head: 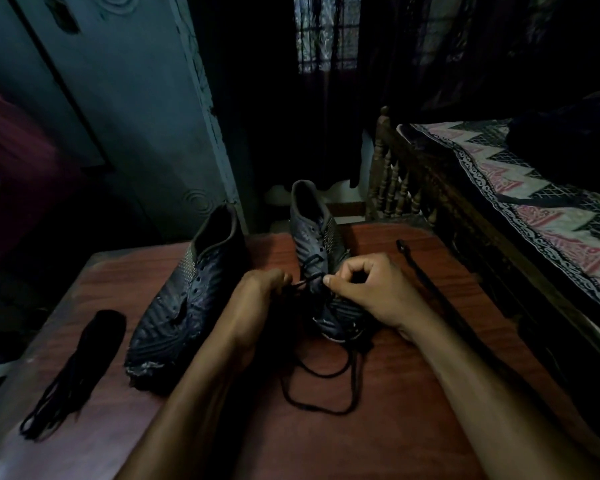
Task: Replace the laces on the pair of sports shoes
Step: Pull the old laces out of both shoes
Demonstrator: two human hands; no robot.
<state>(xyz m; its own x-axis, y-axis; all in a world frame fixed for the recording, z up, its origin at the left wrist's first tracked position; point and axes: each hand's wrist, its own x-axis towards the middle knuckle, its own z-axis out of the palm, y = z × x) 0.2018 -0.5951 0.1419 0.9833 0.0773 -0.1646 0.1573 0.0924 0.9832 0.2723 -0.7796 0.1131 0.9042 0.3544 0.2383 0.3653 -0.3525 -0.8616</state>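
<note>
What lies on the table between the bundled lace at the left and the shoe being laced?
The other shoe, unlaced, its eyelets empty, stands between the bundled lace and the shoe being laced, per the head view.

A dim bedroom in a home.

A bed (520, 209) with a turned wooden frame and a patterned pink, black and white cover stands at the right. A tall painted wardrobe (125, 109) fills the left wall, a curtained window (326, 32) sits at the back, and a reddish wooden table (413, 393) stands in front, just beside the bed.
</note>
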